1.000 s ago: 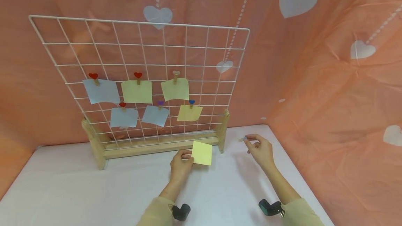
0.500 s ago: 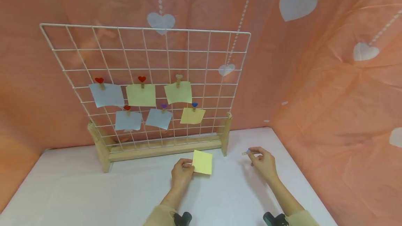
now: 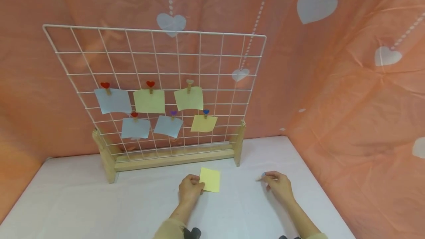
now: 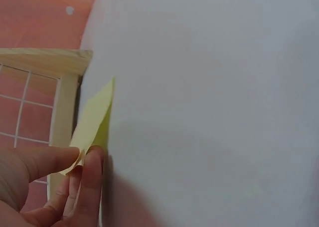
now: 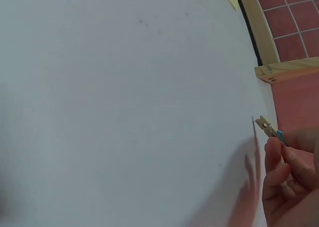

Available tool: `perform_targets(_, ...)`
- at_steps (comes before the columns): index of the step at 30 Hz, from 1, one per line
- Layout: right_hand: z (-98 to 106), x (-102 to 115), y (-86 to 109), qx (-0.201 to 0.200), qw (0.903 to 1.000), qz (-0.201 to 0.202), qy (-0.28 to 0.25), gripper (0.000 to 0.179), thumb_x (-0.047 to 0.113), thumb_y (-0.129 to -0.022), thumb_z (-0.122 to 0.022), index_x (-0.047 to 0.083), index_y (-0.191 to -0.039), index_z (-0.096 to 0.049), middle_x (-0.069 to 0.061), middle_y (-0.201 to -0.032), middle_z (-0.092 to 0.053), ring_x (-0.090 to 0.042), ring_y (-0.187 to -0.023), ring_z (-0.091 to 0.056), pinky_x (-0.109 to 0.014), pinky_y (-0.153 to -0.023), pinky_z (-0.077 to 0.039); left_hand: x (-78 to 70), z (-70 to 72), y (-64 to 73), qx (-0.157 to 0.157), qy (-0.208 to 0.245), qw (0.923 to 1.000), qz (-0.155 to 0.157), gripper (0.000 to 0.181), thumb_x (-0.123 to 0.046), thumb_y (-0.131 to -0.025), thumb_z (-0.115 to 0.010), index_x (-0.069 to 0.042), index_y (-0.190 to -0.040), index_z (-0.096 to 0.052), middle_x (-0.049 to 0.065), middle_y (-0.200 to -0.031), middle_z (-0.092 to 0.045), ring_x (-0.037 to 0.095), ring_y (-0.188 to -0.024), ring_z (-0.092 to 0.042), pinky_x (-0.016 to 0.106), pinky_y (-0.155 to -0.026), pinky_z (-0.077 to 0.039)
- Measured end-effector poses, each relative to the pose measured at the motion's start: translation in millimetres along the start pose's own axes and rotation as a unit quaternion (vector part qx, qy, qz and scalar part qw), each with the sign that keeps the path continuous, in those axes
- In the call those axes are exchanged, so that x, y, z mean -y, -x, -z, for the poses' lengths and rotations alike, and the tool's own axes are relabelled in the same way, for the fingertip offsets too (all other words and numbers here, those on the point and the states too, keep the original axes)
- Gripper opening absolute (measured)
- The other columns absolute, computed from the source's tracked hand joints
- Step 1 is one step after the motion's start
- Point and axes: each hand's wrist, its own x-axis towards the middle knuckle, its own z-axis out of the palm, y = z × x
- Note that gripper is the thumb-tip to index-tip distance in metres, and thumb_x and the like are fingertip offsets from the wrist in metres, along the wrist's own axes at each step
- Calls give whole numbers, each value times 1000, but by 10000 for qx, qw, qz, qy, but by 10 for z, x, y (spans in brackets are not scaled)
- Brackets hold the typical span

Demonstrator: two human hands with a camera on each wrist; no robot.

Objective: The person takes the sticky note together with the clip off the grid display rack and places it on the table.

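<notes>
My left hand point(image 3: 190, 191) pinches a yellow sticky note point(image 3: 210, 180) by its left edge, in front of the wire grid. In the left wrist view the note point(image 4: 94, 119) stands out from between thumb and fingers, slightly bent. Off to the right, my right hand point(image 3: 279, 186) pinches a small wooden clothespin point(image 5: 266, 126) with a light blue piece on its handle end; its jaw end points left, toward the note. White wire grid point(image 3: 199, 58) stands behind both hands, with several blue, green and yellow notes clipped on by heart-topped clothespins, such as a yellow note point(image 3: 203, 123) at lower right.
A wooden stand point(image 3: 176, 161) holds the grid, its right foot point(image 3: 238, 146) reaching forward onto the white table point(image 3: 132, 205). Orange cloth point(image 3: 358, 121) printed with white hearts hangs behind and along the right side.
Both hands have come down and nearer in the view, away from the grid, still holding the note and the clothespin. The head view has shifted slightly.
</notes>
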Motion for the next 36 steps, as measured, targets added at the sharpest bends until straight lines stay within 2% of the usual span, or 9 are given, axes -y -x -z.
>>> perform_targets(3,-31,-59,-29,67,9999,-87,18,33,23,-87,-62,-3,-107,-64,-3,-61,-64,-9,-43,-47,-19,-40,-36,22,-22,-18,-53,-188,9998,-105,22,0,-73,-66,8,-93,-59,13,-69,-65,10,-48,-56,23,-48,-48)
perform_targets(6,-36,-109,-46,70,9998,-122,138,34,23,-86,-62,-5,-107,-63,-1,-56,-62,-8,-40,-42,-19,-38,-34,36,-64,-38,-120,-548,9982,-219,21,-1,-72,-68,6,-89,-59,12,-69,-64,13,-51,-57,25,-49,-47)
perform_targets(11,-64,-107,-55,8,9999,-66,151,30,19,-84,-63,-4,-104,-65,-1,-57,-62,-9,-40,-44,-18,-38,-34,28,-58,-21,-280,-1281,9909,-292,23,-7,-70,-71,1,-88,-60,10,-75,-63,19,-64,-56,30,-55,-46)
perform_targets(15,-77,-78,-68,2,9999,-56,139,29,18,-83,-64,-4,-102,-65,-1,-60,-63,-10,-44,-51,-19,-41,-38,-1,-16,1,-248,-1447,9891,-135,28,-12,-71,-72,1,-91,-57,9,-76,-59,20,-65,-54,31,-56,-45)
perform_targets(18,-79,-67,-59,-141,9994,46,327,27,17,-81,-66,-4,-99,-65,-4,-67,-65,-10,-48,-55,-22,-45,-44,10,0,4,-174,-1479,9888,-98,30,-15,-72,-73,0,-92,-55,9,-78,-58,20,-67,-53,31,-57,-44)
perform_targets(23,-65,25,-62,-299,9984,214,425,26,18,-84,-65,-1,-102,-65,-12,-84,-69,-10,-54,-58,-22,-48,-47,4,32,-44,-344,-1224,9912,-357,23,-17,-77,-70,-2,-89,-57,9,-78,-59,19,-67,-53,30,-57,-43)
perform_targets(29,-37,283,-115,-310,9965,536,559,28,25,-88,-62,4,-105,-65,-14,-92,-69,-9,-63,-59,-22,-53,-44,-147,126,-154,-688,-538,9936,-721,17,-13,-81,-66,-2,-91,-59,9,-79,-60,18,-70,-55,26,-58,-43)
perform_targets(36,-99,564,-151,-346,9962,798,56,26,24,-87,-63,5,-106,-66,-18,-96,-70,-23,-68,-67,-19,-51,-46,-290,215,-211,-1027,89,9895,-1017,18,-9,-80,-67,0,-94,-60,13,-86,-62,19,-72,-58,26,-65,-48)
